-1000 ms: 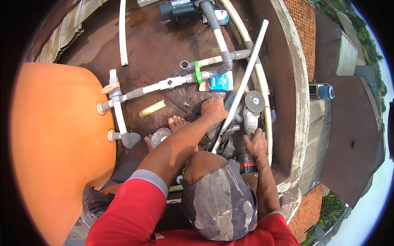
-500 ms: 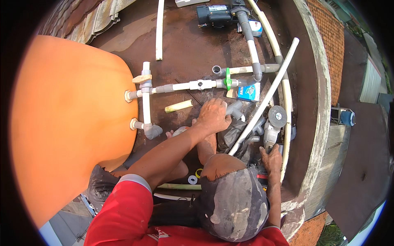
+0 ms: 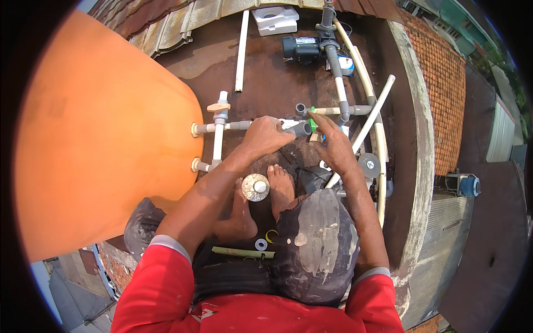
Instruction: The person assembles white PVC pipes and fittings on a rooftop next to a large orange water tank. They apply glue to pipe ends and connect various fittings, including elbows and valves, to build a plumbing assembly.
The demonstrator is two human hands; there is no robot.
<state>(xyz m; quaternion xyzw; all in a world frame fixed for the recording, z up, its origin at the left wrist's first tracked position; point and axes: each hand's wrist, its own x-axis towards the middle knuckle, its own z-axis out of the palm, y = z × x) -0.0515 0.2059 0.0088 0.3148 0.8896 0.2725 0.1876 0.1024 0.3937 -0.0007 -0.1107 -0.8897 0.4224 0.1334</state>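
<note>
My left hand [image 3: 265, 136] is closed around a grey plastic pipe fitting [image 3: 300, 130], whose round open end points right. Just beyond that end, my right hand [image 3: 335, 145] is raised with its fingers apart and nothing visible in it. Behind both hands runs the white and grey pipe line with a green-handled valve [image 3: 313, 120], partly hidden by my fingers. An angle grinder [image 3: 369, 165] lies to the right of my right forearm, mostly covered, its disc showing. A round stained can [image 3: 255, 187] with a pale cap stands between my feet.
A large orange tank [image 3: 111, 139] fills the left side, joined to pipes with an upright valve [image 3: 221, 108]. A pump [image 3: 302, 50] sits at the back. A long white pipe [image 3: 375, 111] leans at right, near a low wall [image 3: 413, 139]. A tape roll [image 3: 261, 244] lies near my knee.
My right hand has left the grinder and come up to the middle. My left hand now holds the grey fitting up, off the floor. The view has shifted.
</note>
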